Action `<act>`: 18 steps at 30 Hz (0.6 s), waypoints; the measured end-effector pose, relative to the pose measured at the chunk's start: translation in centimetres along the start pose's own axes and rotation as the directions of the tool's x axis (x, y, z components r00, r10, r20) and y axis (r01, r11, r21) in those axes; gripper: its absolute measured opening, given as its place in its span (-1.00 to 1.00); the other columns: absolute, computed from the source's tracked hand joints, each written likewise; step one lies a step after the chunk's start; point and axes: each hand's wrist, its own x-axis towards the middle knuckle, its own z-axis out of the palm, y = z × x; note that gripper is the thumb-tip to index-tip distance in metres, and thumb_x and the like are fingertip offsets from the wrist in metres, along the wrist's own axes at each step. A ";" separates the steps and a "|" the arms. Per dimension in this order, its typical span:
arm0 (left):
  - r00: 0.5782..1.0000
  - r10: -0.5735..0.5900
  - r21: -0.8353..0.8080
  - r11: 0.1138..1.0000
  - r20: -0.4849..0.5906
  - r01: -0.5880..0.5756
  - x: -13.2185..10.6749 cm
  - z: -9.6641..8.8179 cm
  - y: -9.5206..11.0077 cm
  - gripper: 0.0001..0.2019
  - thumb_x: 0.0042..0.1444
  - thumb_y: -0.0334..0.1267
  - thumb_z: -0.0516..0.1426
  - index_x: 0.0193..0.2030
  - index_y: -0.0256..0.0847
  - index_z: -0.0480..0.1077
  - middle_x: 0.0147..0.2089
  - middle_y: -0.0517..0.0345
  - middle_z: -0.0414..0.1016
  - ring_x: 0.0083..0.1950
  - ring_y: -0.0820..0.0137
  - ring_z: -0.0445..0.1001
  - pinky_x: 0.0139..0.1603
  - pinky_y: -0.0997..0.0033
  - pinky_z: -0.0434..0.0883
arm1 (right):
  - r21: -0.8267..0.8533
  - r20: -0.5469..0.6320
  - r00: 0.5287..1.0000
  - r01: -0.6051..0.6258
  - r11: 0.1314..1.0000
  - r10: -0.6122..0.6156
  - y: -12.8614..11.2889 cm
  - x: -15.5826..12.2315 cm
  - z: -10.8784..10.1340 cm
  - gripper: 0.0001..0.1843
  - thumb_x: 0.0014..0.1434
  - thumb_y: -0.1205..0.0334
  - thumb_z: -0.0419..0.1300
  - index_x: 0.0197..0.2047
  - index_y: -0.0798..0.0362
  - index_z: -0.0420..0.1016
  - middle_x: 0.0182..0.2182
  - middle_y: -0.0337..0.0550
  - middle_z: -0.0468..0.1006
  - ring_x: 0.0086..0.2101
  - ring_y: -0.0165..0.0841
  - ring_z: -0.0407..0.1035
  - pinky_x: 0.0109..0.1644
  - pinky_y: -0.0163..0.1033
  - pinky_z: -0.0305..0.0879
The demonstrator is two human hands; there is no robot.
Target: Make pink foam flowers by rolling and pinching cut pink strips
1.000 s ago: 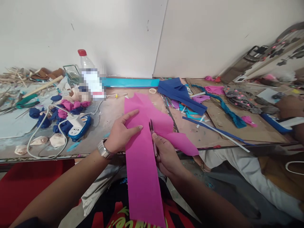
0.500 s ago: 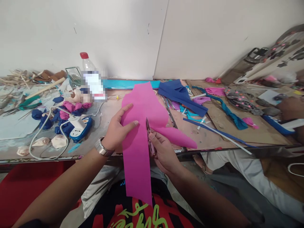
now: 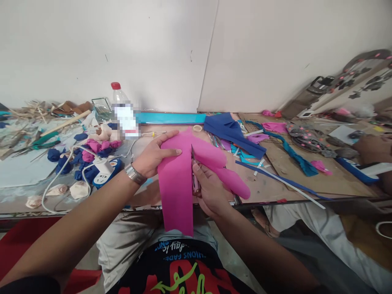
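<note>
A long pink sheet (image 3: 176, 188) of soft paper or cloth hangs over the table's front edge, slit lengthwise from its near end. My left hand (image 3: 156, 155) grips its left side, thumb on top and the other fingers along the far edge, partly hidden. My right hand (image 3: 210, 185) is closed around a pair of scissors (image 3: 192, 157), blades pointing away from me at the slit. To the right of the blades, the cut part (image 3: 234, 181) of the sheet curls over my right hand and onto the table.
Left lie a power strip (image 3: 108, 175) with a white cable, blue and pink rolled pieces (image 3: 88, 155), and green-handled pliers (image 3: 45, 140). Behind stands a bottle (image 3: 119, 96) beside a lit phone (image 3: 125, 118). To the right are blue fabric (image 3: 226, 126), strips, cardboard (image 3: 330, 177) and another person's hand (image 3: 373, 145).
The scissors have moved slightly away from me along the sheet. The sheet's near end has drawn up toward the table, and its far end has dipped. My head view has tilted up.
</note>
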 end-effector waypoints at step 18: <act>0.668 0.682 0.647 0.371 0.297 -0.666 -0.4 -0.1 2.1 -0.10 0.00 -0.20 0.39 0.48 -0.04 0.17 0.51 0.02 0.18 0.52 0.00 0.13 0.56 -0.09 0.04 | -0.009 0.031 0.985 0.169 0.986 -0.169 0.8 1.6 -1.3 -0.57 -0.01 -0.12 0.50 -0.35 0.01 0.48 -0.53 -0.36 0.44 -0.55 -0.51 0.21 -0.45 -0.37 0.17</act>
